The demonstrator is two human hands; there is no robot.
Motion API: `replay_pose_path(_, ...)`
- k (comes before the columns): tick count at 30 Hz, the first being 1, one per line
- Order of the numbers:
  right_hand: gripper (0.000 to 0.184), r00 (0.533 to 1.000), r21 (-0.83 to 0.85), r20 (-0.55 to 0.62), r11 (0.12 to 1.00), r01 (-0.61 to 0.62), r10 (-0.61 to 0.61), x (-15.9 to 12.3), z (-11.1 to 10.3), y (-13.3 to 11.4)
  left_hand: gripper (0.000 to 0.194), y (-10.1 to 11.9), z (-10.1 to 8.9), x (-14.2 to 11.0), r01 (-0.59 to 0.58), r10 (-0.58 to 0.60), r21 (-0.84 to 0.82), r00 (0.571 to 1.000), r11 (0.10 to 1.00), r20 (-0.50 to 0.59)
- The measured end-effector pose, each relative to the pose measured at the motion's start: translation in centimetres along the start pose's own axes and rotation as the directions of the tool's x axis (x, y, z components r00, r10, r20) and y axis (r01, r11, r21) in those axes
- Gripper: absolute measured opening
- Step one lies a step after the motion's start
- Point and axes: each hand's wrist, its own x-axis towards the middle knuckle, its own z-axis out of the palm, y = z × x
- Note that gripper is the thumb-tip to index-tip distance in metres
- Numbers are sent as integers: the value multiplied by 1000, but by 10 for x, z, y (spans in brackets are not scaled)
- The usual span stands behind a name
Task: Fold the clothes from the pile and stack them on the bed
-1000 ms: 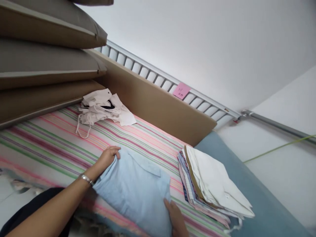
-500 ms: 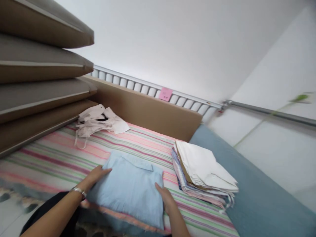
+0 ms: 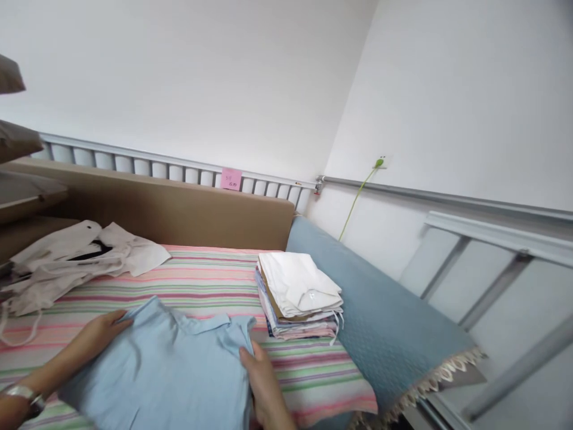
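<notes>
A light blue folded shirt [image 3: 179, 364] with its collar on the far side is between my two hands, low in the view. My left hand [image 3: 101, 334] grips its left edge, fingers partly under the cloth. At the right edge, my right hand [image 3: 262, 373] pinches the fabric with the thumb on top. Beyond it to the right stands a stack of folded clothes [image 3: 298, 286], a white garment uppermost and loose strings hanging at its front corner. Rumpled white clothing [image 3: 89, 257] with a black patch lies at the left.
Underneath is a striped cloth [image 3: 215, 269] on a sofa. A brown back panel [image 3: 179, 209] and a radiator [image 3: 156, 170] with a pink note [image 3: 231, 178] run behind. On the right are a blue quilted cover [image 3: 385, 310], a green cable [image 3: 358, 194] and a white railing [image 3: 496, 239].
The blue shirt has been raised from the striped cloth, its collar edge now bent, with both hands gripping its sides. My view has turned right, bringing the socket and railing into sight.
</notes>
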Motion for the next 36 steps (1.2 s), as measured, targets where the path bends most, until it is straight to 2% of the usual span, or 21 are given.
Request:
replay_pose_path(3,60,998,89,-34,994,57,-54,-13,-18,-37,33,62,1,16,-134,135,-63,991,989,22)
replay_pose_path(7,57,971,81,-154,977,195,-181,-16,-48,-92,42,152,18,51,-318,315,-73,947,945,-60)
replay_pose_path(10,57,916,34,-277,950,311,-290,-2,-73,-127,44,228,39,88,-427,422,-21,899,904,-119)
replay_pose_path(12,56,847,-52,-380,923,381,-372,11,-89,-146,43,283,57,115,-475,472,25,865,880,-170)
replay_pose_path(14,54,750,-164,-491,892,420,-443,26,-102,-157,42,339,80,142,-523,524,71,822,850,-223)
replay_pose_path(16,53,657,-229,-586,875,427,-474,42,-114,-155,40,389,111,168,-572,582,117,779,812,-235)
replay_pose_path(17,52,625,-236,-624,875,422,-470,51,-119,-148,39,410,130,179,-590,606,141,768,795,-208)
replay_pose_path(19,48,604,-204,-684,902,380,-409,71,-131,-122,36,440,176,198,-600,624,200,776,775,-91)
replay_pose_path(21,42,614,-125,-736,949,291,-285,90,-143,-86,32,451,228,211,-595,606,269,794,757,52)
replay_pose_path(23,36,623,-4,-771,979,205,-133,105,-154,-55,30,446,274,219,-589,577,323,804,741,143)
replay_pose_path(25,35,628,88,-776,977,193,-54,112,-162,-37,30,436,306,224,-585,563,348,808,733,172)
replay_pose_path(26,37,636,113,-770,971,209,-47,113,-165,-35,31,432,315,226,-584,562,357,809,729,174)
replay_pose_path(28,43,659,131,-748,959,252,-71,111,-168,-39,33,430,322,230,-587,569,368,805,721,169)
replay_pose_path(30,47,672,127,-736,955,267,-90,109,-169,-48,34,436,318,235,-609,603,359,785,707,146)
replay_pose_path(33,49,650,98,-752,956,276,-111,111,-170,-54,34,449,313,241,-638,646,338,756,692,105)
replay_pose_path(36,50,626,67,-770,959,274,-125,118,-174,-47,33,451,319,240,-589,575,373,802,717,160)
